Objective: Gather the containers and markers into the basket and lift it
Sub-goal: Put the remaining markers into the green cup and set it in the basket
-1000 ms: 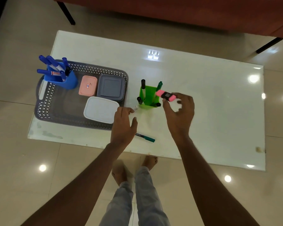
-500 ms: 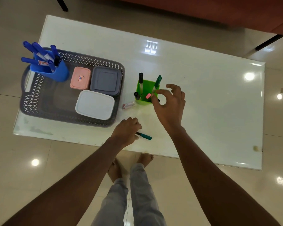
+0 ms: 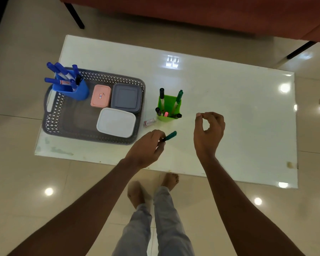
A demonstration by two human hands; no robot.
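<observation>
Left hand (image 3: 146, 146) pinches the green marker (image 3: 170, 136) at its lower end with curled fingers, and right hand (image 3: 209, 132) holds nothing, thumb and forefinger tips meeting in a ring, hovering right of the green cup (image 3: 169, 108). Marker's long axis runs diagonally, free end pointing up-right toward the cup, above the tabletop (image 3: 238, 117) near its front edge. Basket (image 3: 55, 115) sits left, just beside the left hand; bare tabletop spreads right of the cup.

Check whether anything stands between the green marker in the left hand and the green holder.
Nothing visible does. The left hand pinches the green marker just short of the green holder, only bare table between. The small pink box lies left of that line, the right hand right of it.
</observation>
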